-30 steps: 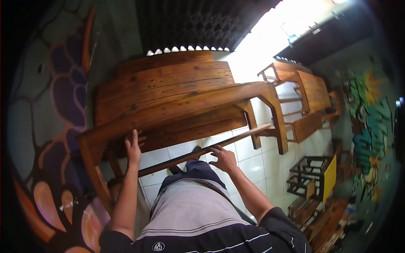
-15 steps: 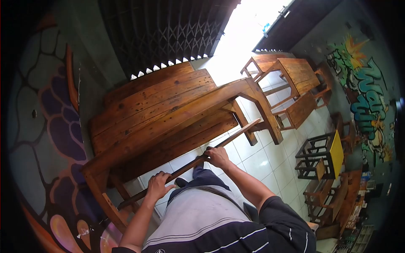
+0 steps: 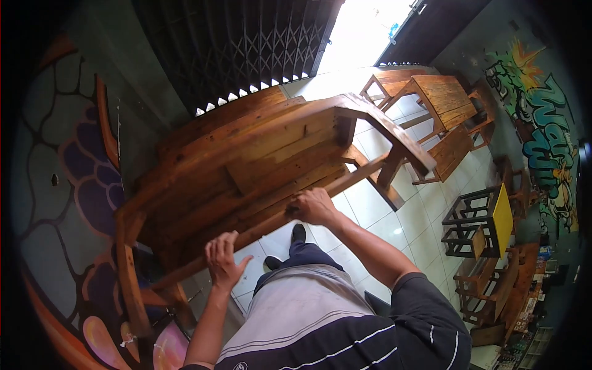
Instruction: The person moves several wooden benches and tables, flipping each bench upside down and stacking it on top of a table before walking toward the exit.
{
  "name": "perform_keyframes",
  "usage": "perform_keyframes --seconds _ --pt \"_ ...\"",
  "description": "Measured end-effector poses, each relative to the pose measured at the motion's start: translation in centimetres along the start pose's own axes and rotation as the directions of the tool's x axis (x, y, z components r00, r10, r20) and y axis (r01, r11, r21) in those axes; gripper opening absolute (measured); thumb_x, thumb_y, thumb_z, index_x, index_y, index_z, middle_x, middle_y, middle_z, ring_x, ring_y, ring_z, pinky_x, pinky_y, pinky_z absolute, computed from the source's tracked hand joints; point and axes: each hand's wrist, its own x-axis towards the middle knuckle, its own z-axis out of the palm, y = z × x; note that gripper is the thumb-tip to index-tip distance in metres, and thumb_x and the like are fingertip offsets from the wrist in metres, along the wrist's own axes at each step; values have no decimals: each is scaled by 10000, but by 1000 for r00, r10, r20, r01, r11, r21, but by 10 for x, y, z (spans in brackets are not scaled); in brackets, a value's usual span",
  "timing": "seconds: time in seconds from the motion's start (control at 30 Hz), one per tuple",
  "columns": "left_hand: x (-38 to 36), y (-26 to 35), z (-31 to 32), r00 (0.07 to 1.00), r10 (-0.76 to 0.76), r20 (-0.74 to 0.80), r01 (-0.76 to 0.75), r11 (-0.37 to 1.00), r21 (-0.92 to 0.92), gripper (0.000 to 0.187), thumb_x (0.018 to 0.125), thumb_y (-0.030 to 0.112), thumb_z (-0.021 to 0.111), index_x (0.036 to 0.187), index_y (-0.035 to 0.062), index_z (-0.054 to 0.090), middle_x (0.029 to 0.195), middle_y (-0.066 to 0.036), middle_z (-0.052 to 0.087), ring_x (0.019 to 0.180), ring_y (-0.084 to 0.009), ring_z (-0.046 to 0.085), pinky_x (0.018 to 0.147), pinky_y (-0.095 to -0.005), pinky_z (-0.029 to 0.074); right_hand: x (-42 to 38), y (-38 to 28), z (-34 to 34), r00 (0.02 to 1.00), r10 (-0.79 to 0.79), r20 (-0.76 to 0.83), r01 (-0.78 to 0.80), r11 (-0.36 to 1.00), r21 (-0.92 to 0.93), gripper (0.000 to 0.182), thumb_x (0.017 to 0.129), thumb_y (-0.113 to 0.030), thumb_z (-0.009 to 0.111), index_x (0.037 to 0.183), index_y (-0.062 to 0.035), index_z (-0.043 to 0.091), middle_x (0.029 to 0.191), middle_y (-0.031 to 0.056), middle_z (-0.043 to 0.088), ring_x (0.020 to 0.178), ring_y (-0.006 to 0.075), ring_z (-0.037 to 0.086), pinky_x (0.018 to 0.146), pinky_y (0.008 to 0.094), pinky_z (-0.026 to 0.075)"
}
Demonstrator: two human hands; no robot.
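Observation:
A long wooden bench [image 3: 283,160] is tipped up in front of me, its underside turned toward me. A long rail [image 3: 354,179] runs between its legs. My left hand [image 3: 223,259] has its fingers curled over the left part of this rail, the thumb standing away from it. Further right, my right hand [image 3: 313,206] grips the same rail near its middle. The bench's right-hand leg frame [image 3: 394,139] sticks out over the tiled floor. Behind the bench, a wooden tabletop [image 3: 216,126] is mostly hidden.
A folding metal gate [image 3: 246,49] stands at the back beside a bright opening. On the right are a wooden table [image 3: 445,98], a bench [image 3: 453,154], a yellow-topped stool [image 3: 502,219] and more wooden furniture. A painted wall [image 3: 89,160] rises close on the left.
The bench has tipped further, so much more of its underside shows. Both hands have risen slightly with the rail. The tabletop behind is now more covered.

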Motion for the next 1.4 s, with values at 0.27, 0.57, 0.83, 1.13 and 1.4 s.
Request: perform_keyframes --seconds 0.27,0.57,0.83,1.13,1.4 --pt "66 -33 -11 976 -101 -193 148 959 243 654 628 140 765 1221 114 491 1134 -64 511 1135 -253 464 1062 -460 290 76 2 -42 995 -68 -72 57 989 -140 449 612 -515 737 875 -151 708 853 74 676 813 254 656 667 371 513" --pt "147 -105 -11 985 -16 -174 54 975 216 533 602 -105 561 1099 78 499 1089 -103 553 1071 -295 497 937 -410 360 165 17 -19 983 4 -186 -59 955 -291 497 664 -257 724 1135 -195 576 1115 40 618 939 231 643 739 380 531" --pt "119 -104 -15 992 -121 27 117 984 131 540 617 -108 542 1116 90 490 1065 -96 564 1049 -289 504 862 -419 345 148 7 -33 991 -106 -75 87 970 -227 517 566 -297 698 1067 -184 639 1027 59 660 881 261 649 739 381 520" --pt "68 -127 -26 969 -177 171 163 982 90 553 613 -73 551 1140 82 486 1110 -113 567 1095 -313 490 899 -416 341 137 -41 -13 986 -50 160 95 954 -284 389 597 -302 724 959 -169 669 830 89 688 805 251 670 674 369 526" --pt "73 -137 -32 967 -128 221 97 985 145 605 596 -43 561 1184 80 483 1127 -127 558 1123 -315 475 952 -410 322 133 -43 9 1000 1 31 6 979 -204 470 559 -260 750 1014 -183 657 992 57 671 908 238 652 738 354 524"
